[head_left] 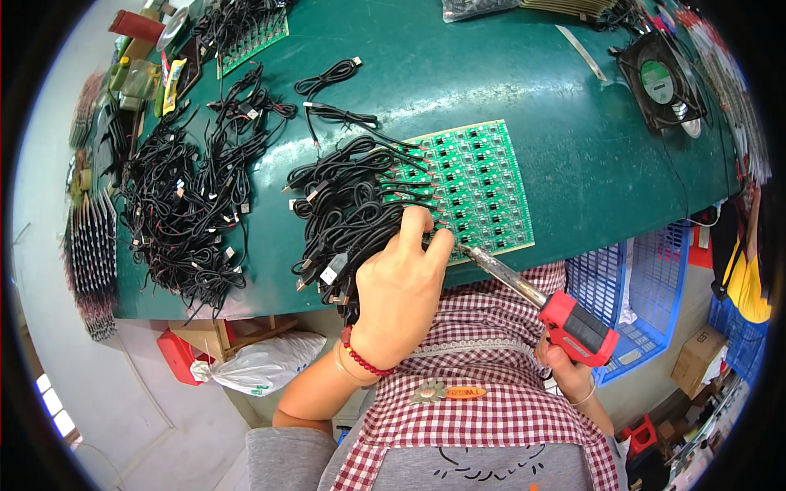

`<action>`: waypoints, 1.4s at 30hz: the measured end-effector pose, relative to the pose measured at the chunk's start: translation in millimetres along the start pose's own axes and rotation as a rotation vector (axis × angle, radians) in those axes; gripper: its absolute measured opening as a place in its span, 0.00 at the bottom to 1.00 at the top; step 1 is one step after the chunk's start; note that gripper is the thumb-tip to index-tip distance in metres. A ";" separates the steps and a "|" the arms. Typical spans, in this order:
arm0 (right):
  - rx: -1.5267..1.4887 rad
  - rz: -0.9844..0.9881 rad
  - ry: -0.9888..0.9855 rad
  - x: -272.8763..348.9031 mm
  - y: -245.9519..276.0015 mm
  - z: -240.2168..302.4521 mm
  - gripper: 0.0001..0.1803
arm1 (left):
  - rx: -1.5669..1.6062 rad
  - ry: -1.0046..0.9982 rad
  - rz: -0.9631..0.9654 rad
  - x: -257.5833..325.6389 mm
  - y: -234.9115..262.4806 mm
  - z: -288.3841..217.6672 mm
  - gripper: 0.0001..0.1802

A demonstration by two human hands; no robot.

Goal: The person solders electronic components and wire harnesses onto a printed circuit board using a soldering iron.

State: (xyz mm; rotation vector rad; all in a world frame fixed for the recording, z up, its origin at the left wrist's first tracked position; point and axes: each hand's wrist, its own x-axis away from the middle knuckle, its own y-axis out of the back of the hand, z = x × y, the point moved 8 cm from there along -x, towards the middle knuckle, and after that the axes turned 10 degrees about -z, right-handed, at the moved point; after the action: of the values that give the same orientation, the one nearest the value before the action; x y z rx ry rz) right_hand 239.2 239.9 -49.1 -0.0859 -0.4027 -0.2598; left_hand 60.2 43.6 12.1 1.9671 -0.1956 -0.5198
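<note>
A green circuit board panel (pixel 479 184) with rows of small components lies on the table. Black USB cables (pixel 348 213) are bundled along its left side, several with wire ends reaching onto the board. At the panel's near left corner my left hand (pixel 401 282) is closed, its fingers pinching the end of a black cable; the fingers partly hide that end. My right hand (pixel 569 372) grips a soldering iron (pixel 577 327) with a red and black handle. The iron's tip meets the board's near edge, just right of my left fingertips.
A heap of black cables (pixel 184 204) covers the table's left part. Another board with cables (pixel 254 41) lies at the far left. A black fan (pixel 661 82) stands at the far right, with a metal strip (pixel 581 53) beside it. Blue crates (pixel 647 286) stand below the right edge.
</note>
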 end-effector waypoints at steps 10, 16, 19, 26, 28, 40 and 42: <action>0.120 0.012 0.056 4.3 4.5 -4.3 0.09 | -0.015 -0.026 -0.008 -1.5 0.3 -2.7 0.07; -0.035 -0.022 -0.003 2.0 0.2 4.7 0.10 | -0.018 -0.029 0.001 -2.1 -0.4 -3.1 0.07; -0.027 -0.048 0.009 2.7 3.1 7.8 0.12 | -0.015 -0.028 -0.004 -2.3 -0.7 -4.1 0.07; -0.231 -0.145 0.135 -17.6 1.3 36.3 0.25 | -0.050 -0.027 -0.105 -1.7 4.9 -7.9 0.07; -0.287 -0.189 0.187 -21.5 4.5 42.5 0.24 | -0.029 -0.040 -0.024 -1.0 9.3 -10.4 0.08; -0.319 -0.252 0.379 -28.9 10.0 72.7 0.22 | -0.335 -0.202 0.185 -108.8 27.2 148.9 0.08; -0.330 -0.288 0.370 -27.8 17.1 68.3 0.22 | -0.291 -0.286 0.077 -103.3 35.7 136.1 0.09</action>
State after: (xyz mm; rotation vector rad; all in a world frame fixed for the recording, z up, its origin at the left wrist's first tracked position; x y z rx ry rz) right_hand 193.4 271.9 1.9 -0.2996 0.0012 -0.6149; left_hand -88.8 -46.7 22.8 1.5921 -0.3532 -0.7351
